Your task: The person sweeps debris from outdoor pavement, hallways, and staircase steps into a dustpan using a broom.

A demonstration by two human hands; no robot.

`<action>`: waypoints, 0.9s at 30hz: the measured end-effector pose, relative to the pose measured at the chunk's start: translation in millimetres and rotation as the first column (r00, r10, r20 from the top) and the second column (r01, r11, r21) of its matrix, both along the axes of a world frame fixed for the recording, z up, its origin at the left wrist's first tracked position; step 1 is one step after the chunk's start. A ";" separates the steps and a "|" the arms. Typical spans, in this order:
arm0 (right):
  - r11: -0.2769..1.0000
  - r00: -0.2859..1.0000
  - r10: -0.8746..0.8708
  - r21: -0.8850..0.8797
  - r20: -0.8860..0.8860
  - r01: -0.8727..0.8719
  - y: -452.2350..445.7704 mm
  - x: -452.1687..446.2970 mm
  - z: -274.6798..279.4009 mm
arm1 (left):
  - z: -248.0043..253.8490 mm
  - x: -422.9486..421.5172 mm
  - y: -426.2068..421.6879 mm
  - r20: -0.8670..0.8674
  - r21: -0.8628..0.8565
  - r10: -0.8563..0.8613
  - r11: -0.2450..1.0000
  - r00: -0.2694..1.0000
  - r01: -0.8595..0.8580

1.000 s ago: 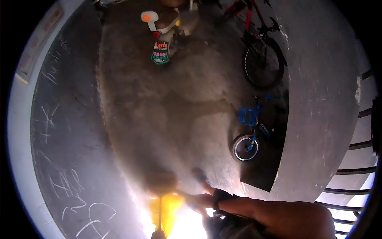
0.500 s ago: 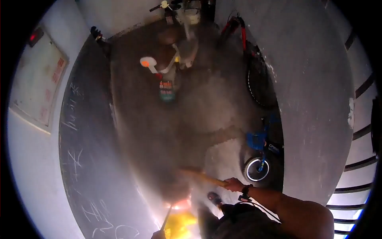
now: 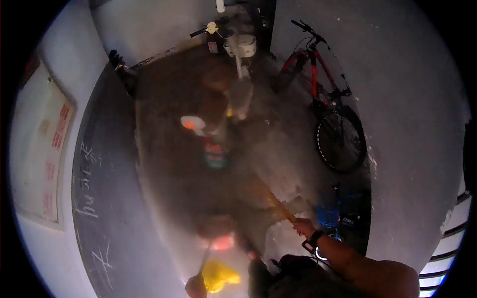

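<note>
My right hand (image 3: 304,227) is closed round a wooden stick (image 3: 281,204), which slants up and left; its far end fades into a brown blur. A dark band sits on the right wrist. Low in the view, my left hand (image 3: 196,287) is closed round a thin rod (image 3: 204,260) leading up towards a bright pinkish-red object (image 3: 222,242), too blurred to name. Beside the left hand is a crumpled yellow, bag-like thing (image 3: 218,276). I cannot tell whether the hand touches it.
A red bicycle (image 3: 314,74) leans by the right wall. Below it stands a small blue bike (image 3: 329,217). An electric scooter (image 3: 241,47) with a white-and-orange part (image 3: 193,123) occupies the back. Grey haze blurs the floor (image 3: 174,198). Chalk writing marks the left wall (image 3: 107,198).
The view has tilted up, so the bicycles and scooter sit lower. The wooden stick is now steeper. My left hand and the yellow thing show more fully.
</note>
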State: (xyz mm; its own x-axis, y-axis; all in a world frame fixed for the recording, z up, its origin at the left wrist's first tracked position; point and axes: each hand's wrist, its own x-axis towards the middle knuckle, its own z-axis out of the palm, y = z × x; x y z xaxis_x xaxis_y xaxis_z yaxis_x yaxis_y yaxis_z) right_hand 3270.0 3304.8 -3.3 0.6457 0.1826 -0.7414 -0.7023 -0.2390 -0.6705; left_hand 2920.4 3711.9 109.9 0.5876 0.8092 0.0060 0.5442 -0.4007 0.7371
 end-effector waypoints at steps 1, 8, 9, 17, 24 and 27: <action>0.996 0.998 -0.064 0.053 -0.022 0.066 2.2 17.2 -4.0 | 1.2 23.3 13.0 -0.015 -0.050 0.033 0.998 0.999 -0.033; 0.975 0.984 -0.179 -0.140 -0.017 0.175 47.0 133.0 -8.7 | -21.4 143.3 90.7 -0.114 -0.015 -0.024 1.000 0.993 0.022; 0.977 0.993 -0.042 -0.205 0.112 0.065 55.1 158.4 -15.2 | -26.5 162.9 99.5 -0.143 0.026 -0.047 0.998 0.989 0.052; 0.955 0.984 -0.131 -0.253 0.117 0.157 119.4 363.6 -67.8 | -32.9 275.3 134.4 -0.444 -0.054 -0.141 0.990 0.885 0.130; 0.998 0.999 -0.037 -0.052 -0.034 0.035 82.8 607.9 -224.8 | -28.7 321.3 133.3 -0.343 -0.108 -0.118 0.990 0.932 0.086; 0.865 0.955 0.274 -0.463 0.115 -0.192 128.1 696.8 -177.3 | -41.5 300.4 135.5 -0.580 -0.125 -0.214 0.977 0.786 0.174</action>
State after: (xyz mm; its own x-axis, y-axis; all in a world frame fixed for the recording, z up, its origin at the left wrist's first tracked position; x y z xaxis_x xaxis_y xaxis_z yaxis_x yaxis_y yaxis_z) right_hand 3966.8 3432.8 -180.5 0.7494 0.0235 -0.6617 -0.4727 -0.6807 -0.5596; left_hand 3220.9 3847.4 68.4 0.6066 0.6643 -0.4367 0.7950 -0.5102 0.3282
